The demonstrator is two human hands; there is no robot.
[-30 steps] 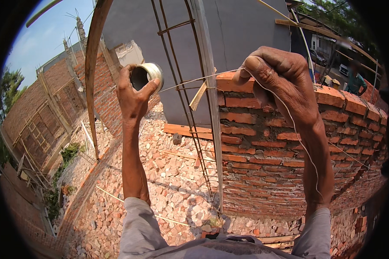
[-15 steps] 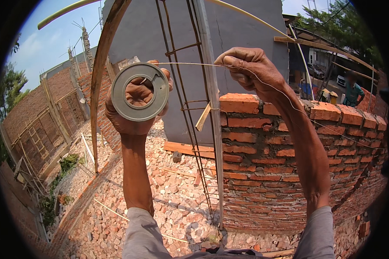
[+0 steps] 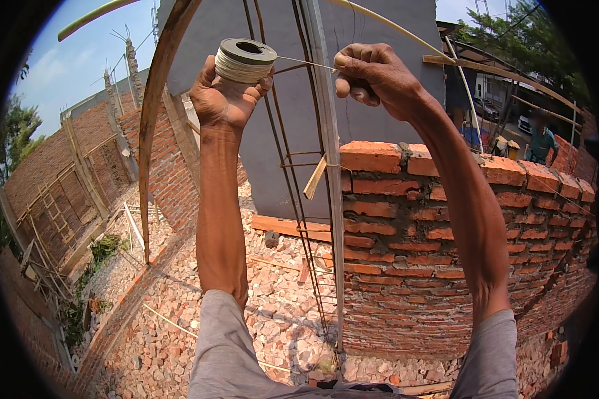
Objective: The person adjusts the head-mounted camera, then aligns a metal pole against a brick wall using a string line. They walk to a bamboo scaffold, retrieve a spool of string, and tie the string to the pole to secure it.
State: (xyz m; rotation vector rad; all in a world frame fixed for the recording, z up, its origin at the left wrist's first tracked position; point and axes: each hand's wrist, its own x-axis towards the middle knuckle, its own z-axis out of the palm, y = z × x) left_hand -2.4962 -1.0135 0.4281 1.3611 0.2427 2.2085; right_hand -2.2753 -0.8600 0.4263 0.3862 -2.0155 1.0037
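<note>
My left hand (image 3: pixel 227 98) is raised and wrapped round a spool of pale string (image 3: pixel 245 65), its grey flange with the centre hole tilted upward. From the spool a taut length of string (image 3: pixel 305 62) runs across to my right hand (image 3: pixel 378 78), which pinches it between thumb and forefinger. The string passes in front of the upright rebar column frame (image 3: pixel 286 133). Just left of my right hand stands a straight pale upright (image 3: pixel 327 113), with a small wood piece (image 3: pixel 315 178) tied to it by string.
A brick wall (image 3: pixel 412 246) with a stepped, uneven top rises at right. A curved wooden plank (image 3: pixel 154 113) stands at left. Broken brick rubble (image 3: pixel 273 292) covers the ground. Behind is a grey wall (image 3: pixel 393 113). Another person (image 3: pixel 543 143) stands at far right.
My left hand has risen and turned the spool from face-on to flange-up. My right hand has moved slightly up, and the string between the hands now slopes down to the right.
</note>
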